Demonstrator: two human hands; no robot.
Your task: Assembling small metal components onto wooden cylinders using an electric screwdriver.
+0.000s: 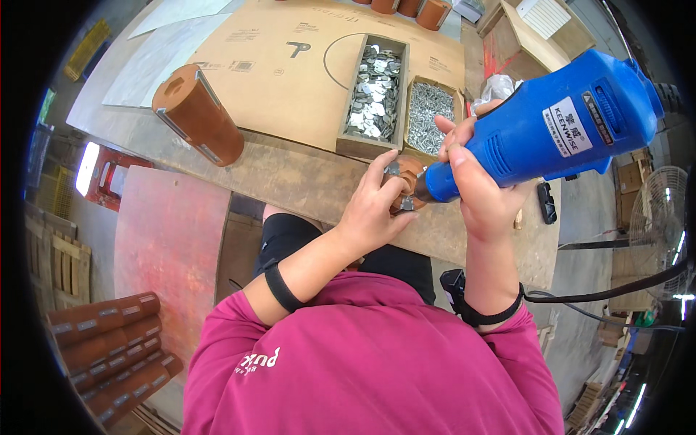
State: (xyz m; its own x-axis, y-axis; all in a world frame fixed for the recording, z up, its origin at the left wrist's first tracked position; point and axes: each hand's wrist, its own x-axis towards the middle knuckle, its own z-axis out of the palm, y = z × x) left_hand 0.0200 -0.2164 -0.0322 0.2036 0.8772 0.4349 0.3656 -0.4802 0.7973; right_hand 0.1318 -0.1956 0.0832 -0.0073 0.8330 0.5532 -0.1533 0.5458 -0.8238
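Note:
My right hand [482, 192] is wrapped round the front part of a large blue corded power tool [482, 156], held roughly level. The dark nose of the tool meets the end of a reddish-brown cylinder [411, 170] standing at the table's near edge. My left hand [366, 206] grips that cylinder from the left, fingers curled over its top by grey metal pieces. Fingers and tool hide much of the cylinder. Another brown cylinder [199, 119] with metal strips along its side stands to the left.
Beyond my hands are a wooden box [349, 138] of flat metal pieces and a cardboard box [456, 109] of small metal fasteners. Several brown cylinders [116, 355] are stacked at lower left. A black cable [616, 293] runs off right, near a fan [658, 210].

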